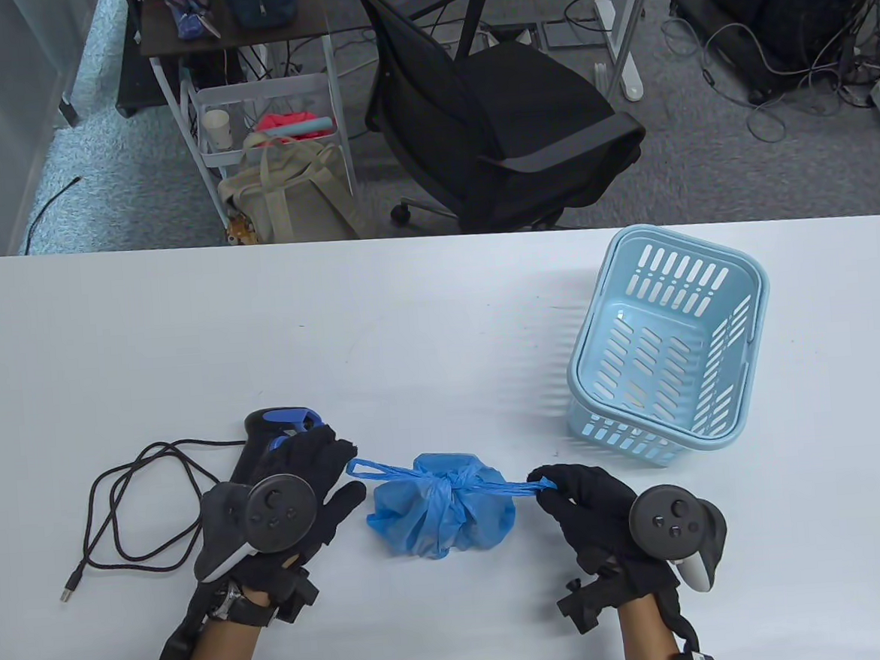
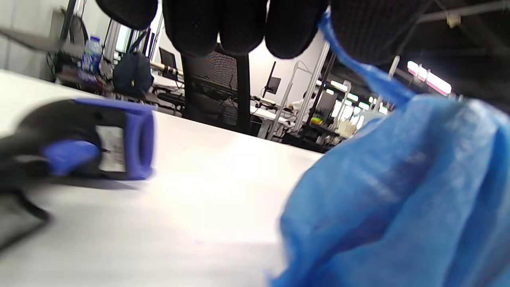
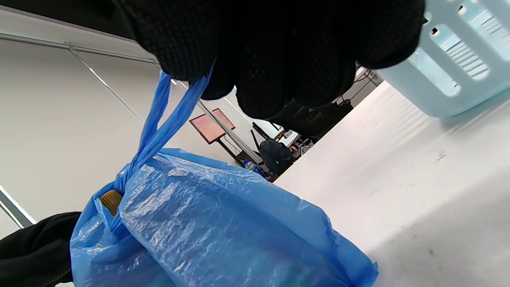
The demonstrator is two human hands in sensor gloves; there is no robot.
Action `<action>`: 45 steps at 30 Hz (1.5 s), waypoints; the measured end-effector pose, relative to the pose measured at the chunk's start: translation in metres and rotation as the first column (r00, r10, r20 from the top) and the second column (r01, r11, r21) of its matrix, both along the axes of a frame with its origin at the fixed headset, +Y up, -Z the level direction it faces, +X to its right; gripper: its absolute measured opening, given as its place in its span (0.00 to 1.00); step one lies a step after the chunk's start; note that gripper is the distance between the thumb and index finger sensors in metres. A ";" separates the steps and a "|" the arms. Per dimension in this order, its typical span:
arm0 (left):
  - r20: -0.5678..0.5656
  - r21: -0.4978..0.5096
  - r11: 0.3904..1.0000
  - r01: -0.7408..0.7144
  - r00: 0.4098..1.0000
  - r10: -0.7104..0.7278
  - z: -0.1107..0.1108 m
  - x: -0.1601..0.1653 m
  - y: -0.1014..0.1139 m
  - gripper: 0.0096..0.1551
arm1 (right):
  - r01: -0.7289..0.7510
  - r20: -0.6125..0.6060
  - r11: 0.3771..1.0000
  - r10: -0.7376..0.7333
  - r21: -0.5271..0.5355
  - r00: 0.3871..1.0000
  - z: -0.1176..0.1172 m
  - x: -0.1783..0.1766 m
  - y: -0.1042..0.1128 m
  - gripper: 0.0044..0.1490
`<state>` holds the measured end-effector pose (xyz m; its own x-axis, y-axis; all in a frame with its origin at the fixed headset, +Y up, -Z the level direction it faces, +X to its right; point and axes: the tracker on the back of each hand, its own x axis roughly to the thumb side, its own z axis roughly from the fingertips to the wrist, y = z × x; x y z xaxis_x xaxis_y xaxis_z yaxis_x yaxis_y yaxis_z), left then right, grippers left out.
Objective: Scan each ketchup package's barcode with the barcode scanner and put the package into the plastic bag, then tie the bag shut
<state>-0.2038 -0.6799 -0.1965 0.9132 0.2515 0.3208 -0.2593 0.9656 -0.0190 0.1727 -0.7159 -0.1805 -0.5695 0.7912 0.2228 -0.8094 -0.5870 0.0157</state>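
A blue plastic bag (image 1: 441, 514) lies bunched on the white table (image 1: 410, 332), its handles knotted on top (image 1: 451, 486). My left hand (image 1: 348, 468) pinches the left handle loop (image 1: 378, 470), and in the left wrist view the blue strip (image 2: 358, 67) runs up between the fingers. My right hand (image 1: 545, 482) pinches the right handle (image 1: 515, 488), which is pulled taut; it also shows in the right wrist view as the handle (image 3: 159, 123) above the bag (image 3: 223, 223). The black and blue barcode scanner (image 1: 277, 424) lies under and behind my left hand. No ketchup package is visible.
A light blue slotted basket (image 1: 671, 344) stands at the right, behind my right hand. The scanner's dark cable (image 1: 136, 509) loops over the table at the left. A black office chair (image 1: 500, 115) stands beyond the far edge.
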 end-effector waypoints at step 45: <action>0.019 -0.215 0.927 0.307 0.950 -0.310 0.012 -0.002 -0.072 0.56 | -0.754 -0.062 0.637 0.756 -0.158 0.652 0.031 0.003 -0.033 0.63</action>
<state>-0.2055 -0.7522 -0.1848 0.9609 0.0174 0.2764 0.0489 0.9717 -0.2311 0.1760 -0.7486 -0.1497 -0.9858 0.1069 0.1298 -0.0858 -0.9836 0.1584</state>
